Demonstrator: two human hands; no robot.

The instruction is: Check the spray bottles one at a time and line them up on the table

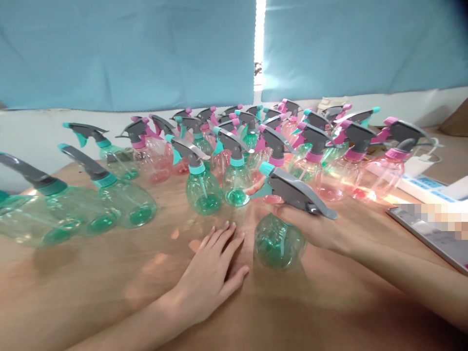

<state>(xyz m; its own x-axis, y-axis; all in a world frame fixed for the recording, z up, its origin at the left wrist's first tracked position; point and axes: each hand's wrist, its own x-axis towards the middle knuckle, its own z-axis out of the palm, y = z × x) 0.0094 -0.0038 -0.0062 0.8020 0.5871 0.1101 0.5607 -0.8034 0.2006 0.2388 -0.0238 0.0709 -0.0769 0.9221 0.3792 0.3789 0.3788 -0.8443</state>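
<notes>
My right hand (pixel 314 229) is wrapped round the neck of a green spray bottle (pixel 280 241) with a grey trigger head and teal nozzle, holding it upright near the table's front middle. To its left my left hand (pixel 212 273) lies flat on the wooden table (pixel 91 287), fingers stretched out and holding nothing, just beside the bottle's base. Right behind them stand two more green spray bottles (pixel 203 187).
Several green and pink spray bottles (pixel 329 161) crowd the table's middle and back, with more green ones (pixel 120 200) along the left. A white power strip (pixel 427 187) and a flat grey device (pixel 431 234) lie at the right. Blue curtains (pixel 127 48) hang behind.
</notes>
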